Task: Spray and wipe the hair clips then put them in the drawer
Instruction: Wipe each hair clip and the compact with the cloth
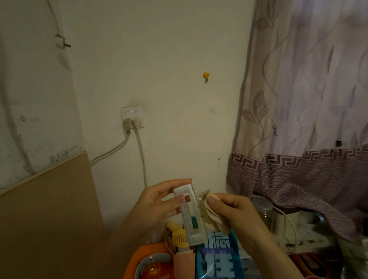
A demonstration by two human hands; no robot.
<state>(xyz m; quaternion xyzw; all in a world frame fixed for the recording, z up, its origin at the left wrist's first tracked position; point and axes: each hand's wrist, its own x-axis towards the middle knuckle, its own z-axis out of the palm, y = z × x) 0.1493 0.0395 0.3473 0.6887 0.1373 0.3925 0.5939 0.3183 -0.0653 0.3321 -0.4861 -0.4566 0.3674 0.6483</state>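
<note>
A large white rectangular hair clip (192,214) with a teal patch near its lower end is held up in front of the wall. My left hand (160,201) grips its upper part, thumb on the front and fingers behind. My right hand (232,212) holds a folded beige cloth (213,215) and presses it against the clip's right edge. No spray bottle and no drawer are in view.
Below the hands lie a yellow mini fan (178,236), a blue packet (219,263), an orange tray (137,261) and a red round tin (155,271). A wall socket (132,116) with two cables is behind. A wooden board (42,218) leans left; a curtain (309,122) hangs right.
</note>
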